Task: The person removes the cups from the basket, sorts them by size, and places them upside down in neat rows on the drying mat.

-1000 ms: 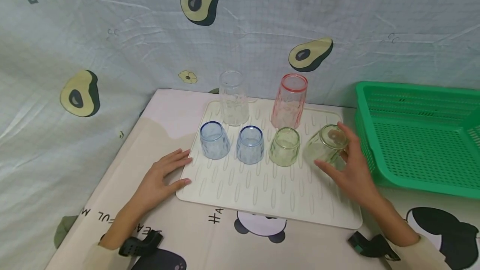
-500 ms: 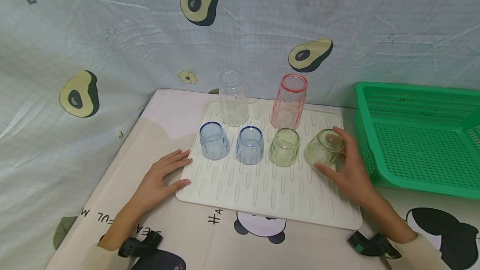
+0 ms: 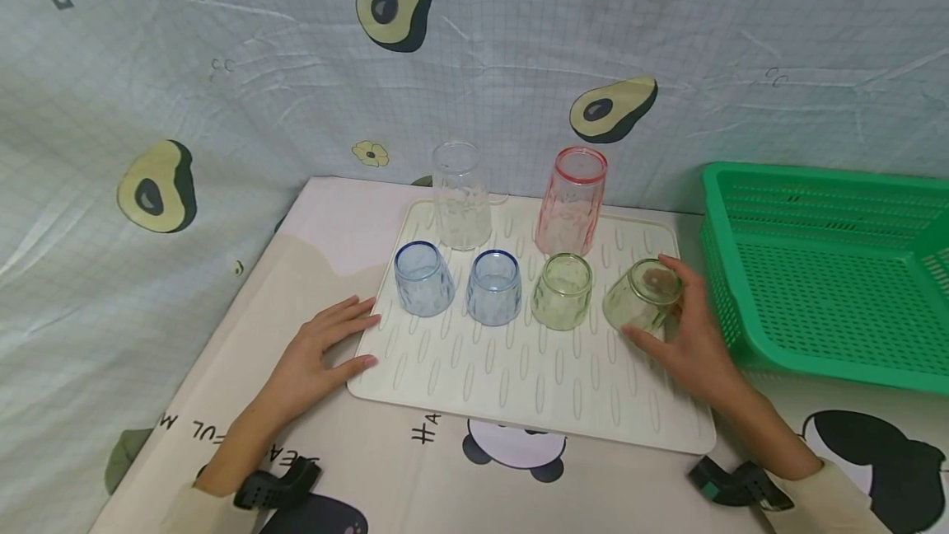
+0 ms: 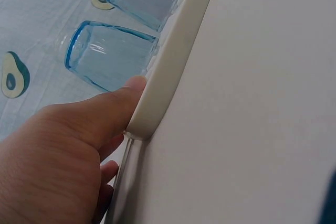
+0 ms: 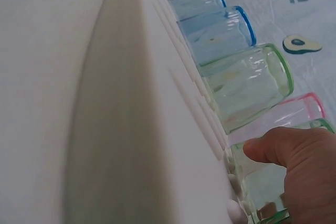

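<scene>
My right hand (image 3: 697, 336) grips a short green glass (image 3: 632, 303) at the right end of a white ribbed drying board (image 3: 511, 386). In the right wrist view the thumb lies along this glass's side near the board. Beside it stands a second green glass (image 3: 563, 297), then two short blue glasses, one nearer (image 3: 495, 291) and one farther left (image 3: 424, 283). At the board's left edge, my left hand (image 3: 307, 369) rests with spread fingers. Its thumb (image 4: 128, 90) touches the edge in the left wrist view.
Behind the short row stand a tall clear glass (image 3: 463, 208) and a tall pink glass (image 3: 569, 213). To the right is a green perforated basket (image 3: 830, 373), close to the right hand. A cloth with avocado prints (image 3: 519, 23) hangs behind the table.
The right hand has brought the green glass slightly down and back to the board's surface. The left hand and the other glasses have stayed put.
</scene>
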Demonstrator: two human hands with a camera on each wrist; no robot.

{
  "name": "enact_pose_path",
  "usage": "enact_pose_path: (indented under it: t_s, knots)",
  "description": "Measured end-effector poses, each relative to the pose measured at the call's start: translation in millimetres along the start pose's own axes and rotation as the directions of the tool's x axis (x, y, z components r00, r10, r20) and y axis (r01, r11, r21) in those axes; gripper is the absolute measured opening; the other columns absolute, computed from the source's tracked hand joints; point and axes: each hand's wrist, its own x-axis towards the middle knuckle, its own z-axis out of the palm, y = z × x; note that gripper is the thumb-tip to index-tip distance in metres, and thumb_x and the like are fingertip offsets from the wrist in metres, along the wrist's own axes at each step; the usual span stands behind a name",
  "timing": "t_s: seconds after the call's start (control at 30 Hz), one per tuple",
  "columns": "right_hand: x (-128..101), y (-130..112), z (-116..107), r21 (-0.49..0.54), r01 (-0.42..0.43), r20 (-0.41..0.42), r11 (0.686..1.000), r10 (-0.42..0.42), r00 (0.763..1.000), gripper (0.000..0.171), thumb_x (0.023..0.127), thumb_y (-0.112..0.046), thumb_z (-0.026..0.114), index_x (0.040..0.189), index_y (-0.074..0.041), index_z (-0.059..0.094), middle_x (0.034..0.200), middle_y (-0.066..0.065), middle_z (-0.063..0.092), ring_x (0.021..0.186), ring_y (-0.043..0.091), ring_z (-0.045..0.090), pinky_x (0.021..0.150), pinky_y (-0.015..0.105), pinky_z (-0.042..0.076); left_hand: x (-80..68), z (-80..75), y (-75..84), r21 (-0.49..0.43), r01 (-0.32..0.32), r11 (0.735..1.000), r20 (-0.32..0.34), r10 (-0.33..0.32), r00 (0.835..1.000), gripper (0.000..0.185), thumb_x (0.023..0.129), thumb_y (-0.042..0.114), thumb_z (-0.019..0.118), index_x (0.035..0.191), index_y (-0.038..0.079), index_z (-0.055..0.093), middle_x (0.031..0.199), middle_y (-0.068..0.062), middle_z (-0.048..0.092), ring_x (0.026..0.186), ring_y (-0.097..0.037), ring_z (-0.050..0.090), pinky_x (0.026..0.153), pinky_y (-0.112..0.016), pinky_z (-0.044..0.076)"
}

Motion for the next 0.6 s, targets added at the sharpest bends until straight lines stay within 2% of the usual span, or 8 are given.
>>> enact_pose_path:
  t_s: [0.17, 0.4, 0.6]
  knots:
    - [0.1, 1.2, 0.1, -0.004, 0.017, -0.004, 1.000, -0.017, 1.000, 0.107, 0.060, 0.004, 0.079, 0.141, -0.019, 0.013, 0.130, 0.008, 0.032, 0.115, 0.009, 0.036, 0.090, 0.008, 0.027, 0.1, 0.0, -0.2, 0.002, 0.003, 1.000, 0.002, -0.003, 1.000, 0.054, 0.071, 0.028, 0.075, 0.120, 0.013, 0.058, 0.134, -0.001, 0.043, 0.128, -0.025, 0.027, 0.097, -0.056, 0.021]
    - [-0.4, 2.2, 0.2, -0.023, 0.021, -0.003, 1.000, -0.021, 1.000, 0.107, 0.060, 0.004, 0.079, 0.141, -0.018, 0.013, 0.132, 0.008, 0.031, 0.116, 0.013, 0.036, 0.088, 0.008, 0.027, 0.3, -0.2, 0.3, -0.003, -0.006, 1.000, -0.002, 0.006, 1.000, 0.053, 0.071, 0.027, 0.075, 0.119, 0.012, 0.059, 0.133, -0.002, 0.044, 0.127, -0.025, 0.027, 0.096, -0.056, 0.021]
    - [-0.9, 1.9, 0.1, -0.030, 0.023, -0.001, 0.999, -0.023, 1.000, 0.108, 0.059, 0.004, 0.079, 0.141, -0.018, 0.012, 0.130, 0.009, 0.033, 0.114, 0.011, 0.037, 0.088, 0.009, 0.028, 0.0, 0.1, 0.0, -0.010, -0.006, 1.000, -0.002, 0.006, 1.000, 0.053, 0.071, 0.026, 0.075, 0.119, 0.012, 0.059, 0.133, -0.002, 0.044, 0.127, -0.026, 0.027, 0.096, -0.055, 0.020]
